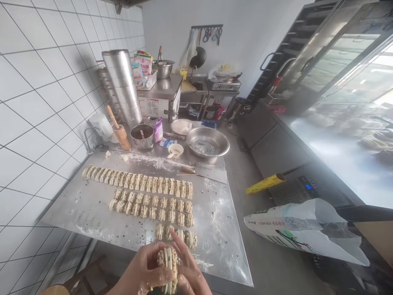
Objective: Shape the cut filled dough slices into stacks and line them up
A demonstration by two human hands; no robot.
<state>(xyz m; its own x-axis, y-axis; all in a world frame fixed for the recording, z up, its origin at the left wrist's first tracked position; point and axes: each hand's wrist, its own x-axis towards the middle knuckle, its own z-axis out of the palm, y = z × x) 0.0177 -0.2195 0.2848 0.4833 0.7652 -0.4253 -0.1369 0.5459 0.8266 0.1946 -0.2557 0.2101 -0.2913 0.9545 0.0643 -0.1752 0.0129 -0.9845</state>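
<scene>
A layered, dark-speckled dough piece (167,266), its cream bands near vertical, sits between left hand (146,266) and right hand (190,264).

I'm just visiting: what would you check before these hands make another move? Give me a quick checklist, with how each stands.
1. Left hand has a hold on the layered dough piece: ok, fingers and thumb are around it.
2. Right hand is at the piece: ok, alongside it.
3. Right hand is pressing: cannot tell.
4. Room beside the short front row: ok, bare steel shows to its left and right.
5. Table free of scraps: not ok, flour and crumbs are scattered about.
6. Cleaver away from the hands: ok, it lies beyond the dough rows.
</scene>
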